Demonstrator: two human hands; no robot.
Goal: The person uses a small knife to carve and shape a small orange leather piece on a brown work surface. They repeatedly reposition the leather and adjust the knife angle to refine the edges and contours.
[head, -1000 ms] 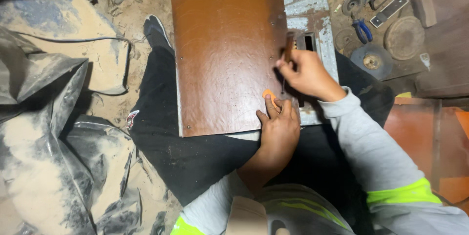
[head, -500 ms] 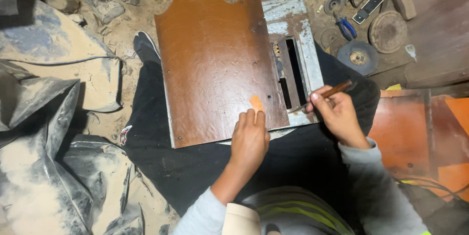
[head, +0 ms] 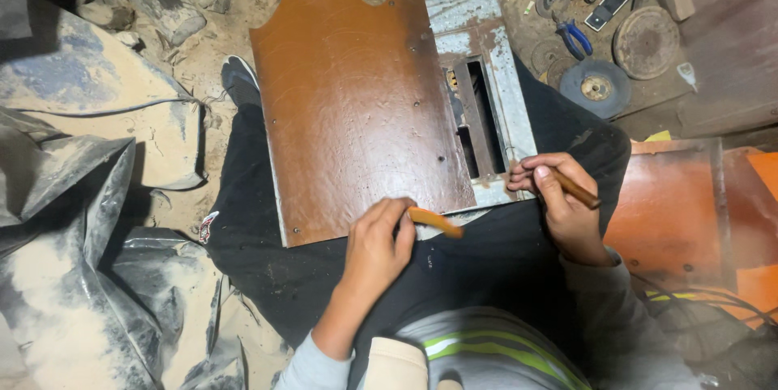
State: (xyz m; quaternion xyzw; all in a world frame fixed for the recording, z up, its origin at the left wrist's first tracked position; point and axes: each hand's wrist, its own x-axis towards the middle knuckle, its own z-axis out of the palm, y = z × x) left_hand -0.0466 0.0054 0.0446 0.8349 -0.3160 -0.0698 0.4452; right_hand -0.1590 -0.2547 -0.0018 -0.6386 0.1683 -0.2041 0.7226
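A brown board (head: 356,106) lies across my lap on a grey metal frame (head: 498,90) with two dark slots. My left hand (head: 377,248) sits at the board's near edge and pinches a small orange strip (head: 436,221) that points right. My right hand (head: 559,196) rests at the frame's near right corner and holds a brown stick-like tool (head: 577,189) between the fingers. My dark trousers (head: 502,268) show below the board.
Blue-handled pliers (head: 575,36), round grinding discs (head: 597,86) and a rusty disc (head: 646,42) lie at the top right. An orange metal panel (head: 689,204) lies to the right. Dusty grey sacks (head: 73,220) fill the left side on sandy ground.
My right hand has pulled back from the board's right edge to the frame's near right corner with the tool. My left hand has slid to the near edge and now pinches the orange strip.
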